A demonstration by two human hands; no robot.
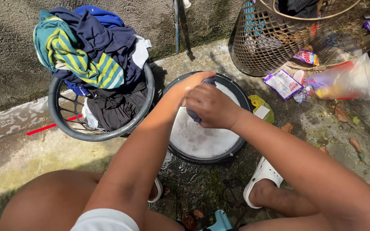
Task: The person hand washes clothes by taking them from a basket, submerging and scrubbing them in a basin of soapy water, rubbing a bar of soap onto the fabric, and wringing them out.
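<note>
Hands over soapy basin [236,92]: left hand [189,85] and right hand [210,105] both closed tightly on dark wet cloth [192,114]; laundry basket [58,113] beside.

Rough grey wall [5,64], sunlit wet concrete floor [13,149].

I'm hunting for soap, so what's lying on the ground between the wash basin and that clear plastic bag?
In the head view, small sachets lie between the basin and the plastic bag, plus a yellow-green scrap at the rim.
</note>
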